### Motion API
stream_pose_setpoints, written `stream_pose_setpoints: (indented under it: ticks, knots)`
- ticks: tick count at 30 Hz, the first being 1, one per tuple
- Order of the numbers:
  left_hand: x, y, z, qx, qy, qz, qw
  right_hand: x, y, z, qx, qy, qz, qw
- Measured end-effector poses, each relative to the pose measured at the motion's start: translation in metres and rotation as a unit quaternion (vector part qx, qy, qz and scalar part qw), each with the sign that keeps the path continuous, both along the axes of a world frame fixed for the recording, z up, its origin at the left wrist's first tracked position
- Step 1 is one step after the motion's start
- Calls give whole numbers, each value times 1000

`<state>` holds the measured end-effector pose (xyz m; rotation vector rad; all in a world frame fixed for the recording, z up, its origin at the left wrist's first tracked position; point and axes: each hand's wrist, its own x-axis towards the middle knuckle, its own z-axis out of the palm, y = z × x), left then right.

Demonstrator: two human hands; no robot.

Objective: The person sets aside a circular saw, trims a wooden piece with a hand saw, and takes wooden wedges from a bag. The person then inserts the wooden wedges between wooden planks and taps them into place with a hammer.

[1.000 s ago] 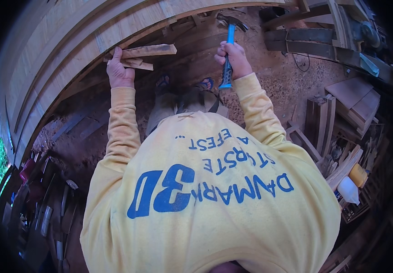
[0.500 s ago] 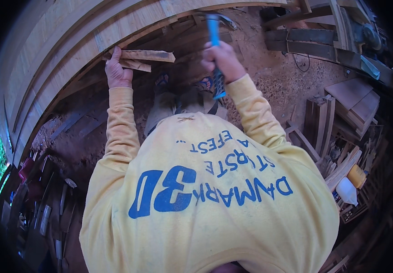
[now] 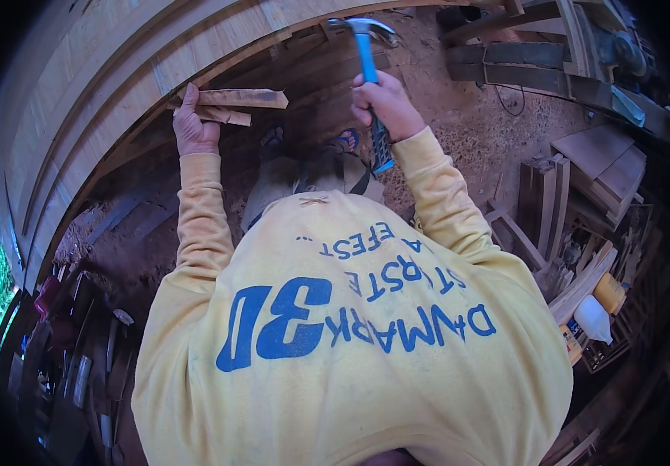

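Note:
My right hand (image 3: 389, 105) is wrapped round the handle of a claw hammer (image 3: 365, 58) with a blue shaft and a dark patterned grip. The hammer's metal head points away from me, beside the rim of a large curved wooden panel (image 3: 156, 71). At that rim, my left hand (image 3: 197, 130) is closed on two short wood offcuts (image 3: 243, 99), which stick out to the right. Its thumb is up by the panel's lower edge. The offcuts' left ends are hidden by the hand and the panel, so I cannot tell whether they touch it.
Dark timber beams and a machine part (image 3: 628, 54) stand at the far right. Stacked boards (image 3: 595, 151), a white bottle (image 3: 593, 318) and a yellow container (image 3: 609, 294) lie to the right. Tools and scraps (image 3: 79, 373) crowd the lower left. My sandalled feet (image 3: 347, 140) rest on the dirt floor.
The hammer, blurred before, now shows sharply, its head slightly farther left. My left hand and the offcuts have shifted a little to the left in the picture.

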<state>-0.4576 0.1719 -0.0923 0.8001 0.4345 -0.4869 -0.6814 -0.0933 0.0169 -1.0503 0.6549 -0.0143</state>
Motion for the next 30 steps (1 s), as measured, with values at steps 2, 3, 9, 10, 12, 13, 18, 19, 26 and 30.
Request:
stream_pose_setpoints:
  ticks: [2,3,9,10,12,13,18,19,26,30]
  knots:
    - [4,1,-5,-12,6,-8,1000,-7,-15,-13,28,2,-61,998]
    - [2,-7,-4,1,-9,-9,1000,-7,-19,-20,68,-18,-120,990]
    - [-2,-4,-4,6,-17,-9,1000,16,4,-2,30,-16,67,997]
    - [-1,-5,-3,2,-9,-5,1000,9,2,-6,57,-11,27,998]
    - [-2,-5,-1,-3,-26,11,1000,-9,-1,-14,88,-5,-5,996]
    - [-2,-5,-2,-25,-16,18,999,-16,-6,-17,90,23,-10,996]
    - [-14,-17,13,-32,-10,77,996,-43,-3,-33,69,89,8,994]
    - [-12,-17,13,-45,0,51,998,-44,-1,-31,75,102,5,992]
    - [-7,-18,34,-7,49,36,998,-40,-3,-32,85,101,29,991]
    - [-17,-22,32,34,-12,65,997,-38,-6,-35,58,106,31,992]
